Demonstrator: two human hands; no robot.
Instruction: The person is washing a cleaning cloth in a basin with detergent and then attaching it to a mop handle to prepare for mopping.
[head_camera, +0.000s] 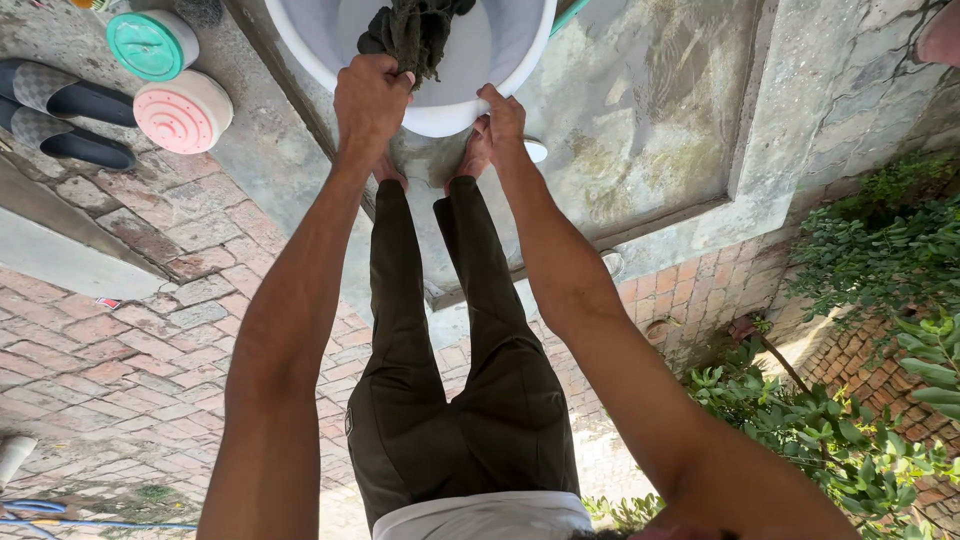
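White basin (440, 118) rim | left hand (370, 98) clamped on rim plus dark wet cloth (412, 32) | right hand (503, 118) clamped on rim

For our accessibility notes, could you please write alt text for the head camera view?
Seen from above, a person's left hand and right hand grip the near rim of a round white plastic basin holding a dark wet cloth, above a wet concrete slab beside red brick paving.
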